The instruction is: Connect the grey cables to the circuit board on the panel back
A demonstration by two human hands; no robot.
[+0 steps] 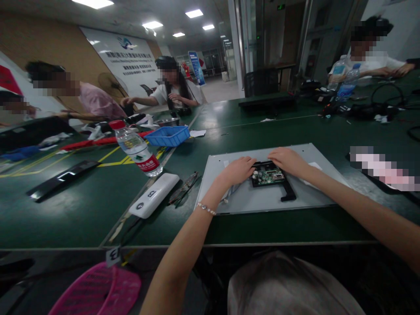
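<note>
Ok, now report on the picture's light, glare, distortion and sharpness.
Head view: ceiling lights burn out to white; head view: the table shows a pale sheen at its far side; head view: the bottle leans, probably from wide-lens stretch; head view: the board looks soft, its smallest parts unreadable.

On the head view I noted a black-framed circuit board (271,176) on a grey panel (249,203): left hand (241,169) at its ten o'clock, right hand (286,160) at one. Eyeglasses (184,189) and a white device (154,195) lay toward nine; blue tray (169,137), ten.
</note>
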